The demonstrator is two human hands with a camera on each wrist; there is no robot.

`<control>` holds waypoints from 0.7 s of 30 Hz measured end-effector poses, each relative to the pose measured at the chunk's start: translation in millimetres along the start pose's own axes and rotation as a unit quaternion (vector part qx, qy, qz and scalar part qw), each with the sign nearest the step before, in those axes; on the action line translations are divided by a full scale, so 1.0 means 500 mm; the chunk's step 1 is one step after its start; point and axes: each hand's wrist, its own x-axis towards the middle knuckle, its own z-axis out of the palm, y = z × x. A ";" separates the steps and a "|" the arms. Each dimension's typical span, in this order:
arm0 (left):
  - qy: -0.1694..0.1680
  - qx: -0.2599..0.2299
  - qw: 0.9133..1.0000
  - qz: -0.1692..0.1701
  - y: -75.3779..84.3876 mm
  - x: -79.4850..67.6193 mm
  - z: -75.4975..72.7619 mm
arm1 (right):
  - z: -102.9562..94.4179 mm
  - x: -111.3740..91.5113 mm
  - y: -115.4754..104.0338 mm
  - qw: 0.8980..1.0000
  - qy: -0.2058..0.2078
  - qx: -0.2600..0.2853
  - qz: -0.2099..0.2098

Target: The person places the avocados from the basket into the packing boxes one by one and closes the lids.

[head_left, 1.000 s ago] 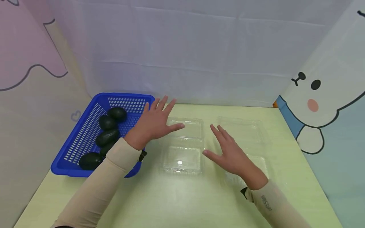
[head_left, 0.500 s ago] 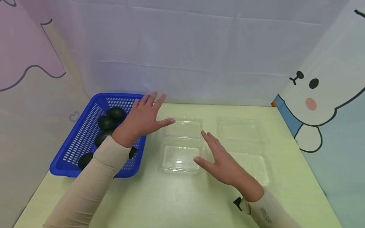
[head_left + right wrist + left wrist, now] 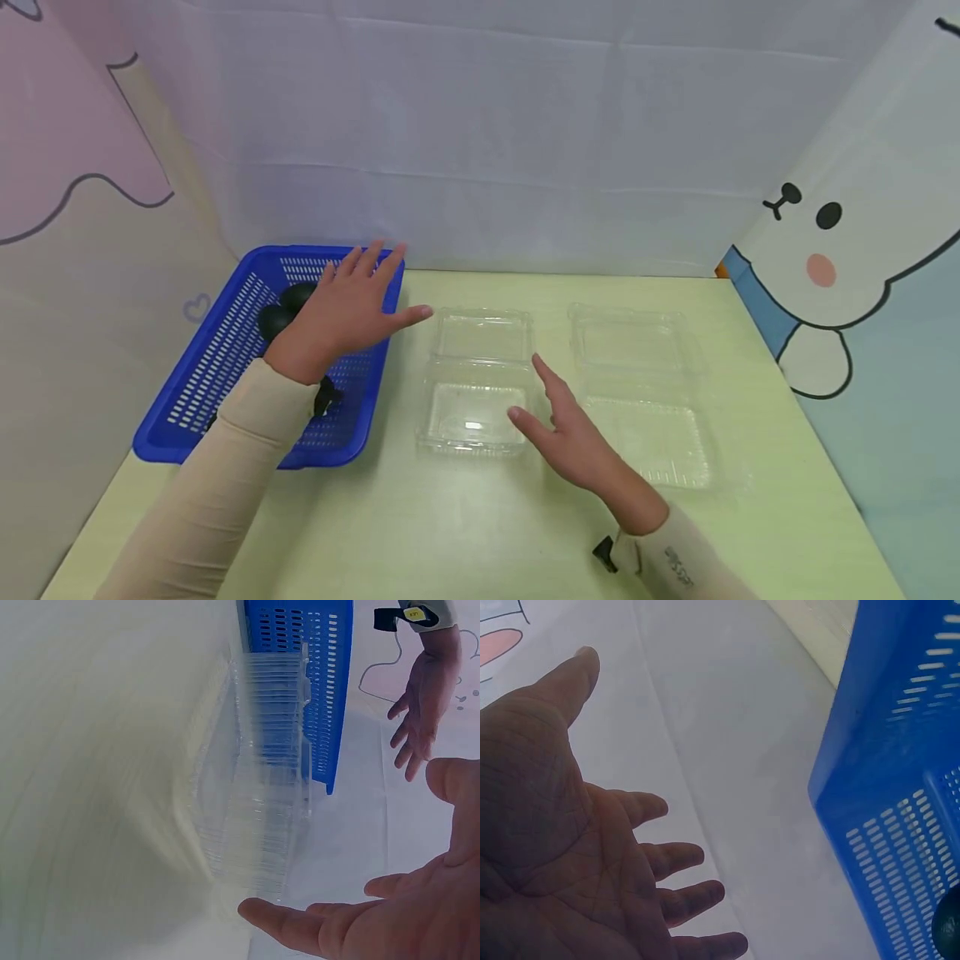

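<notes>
My left hand (image 3: 345, 308) hovers over the blue plastic basket (image 3: 352, 433), fingers spread and holding nothing. Several dark green avocados (image 3: 275, 322) lie inside, partly hidden behind that hand and forearm. In the left wrist view the palm (image 3: 570, 855) faces the camera beside the basket wall (image 3: 840, 765), with part of one avocado (image 3: 948, 926) at the edge. My right hand (image 3: 577, 442), nothing in its grasp, is held above the table between two clear hinged plastic boxes, the left box (image 3: 476, 417) and the right box (image 3: 652, 442). Both boxes lie with their lids folded back.
The pale table (image 3: 450, 533) carries the basket at left and the boxes at middle and right. A white cloth (image 3: 480, 150) hangs along its back edge. Printed cartoon sheets (image 3: 885, 275) stand at both sides.
My left hand has moved left, from the basket's right edge to over the basket, covering more avocados. The right hand has shifted slightly left and toward the near side. Basket and boxes stay put.
</notes>
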 end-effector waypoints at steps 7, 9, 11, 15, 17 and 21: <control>0.003 -0.018 1.000 -0.009 -0.030 -0.010 -0.009 | 0.015 0.007 0.013 0.998 0.010 0.053 0.016; 0.005 -0.023 1.000 -0.011 -0.042 -0.011 -0.009 | 0.019 0.009 0.017 0.998 0.014 0.059 0.020; 0.005 -0.026 1.000 -0.014 -0.053 -0.013 -0.009 | 0.023 0.010 0.019 0.998 0.021 0.063 0.024; 0.002 -0.032 0.999 -0.022 -0.074 -0.017 -0.009 | 0.028 0.013 0.022 0.996 0.032 0.069 0.036; 0.001 -0.033 0.999 -0.024 -0.083 -0.020 -0.010 | 0.030 0.015 0.025 0.996 0.036 0.068 0.042; -0.002 -0.032 0.999 -0.033 -0.099 -0.026 -0.010 | 0.030 0.018 0.031 0.995 0.043 0.065 0.058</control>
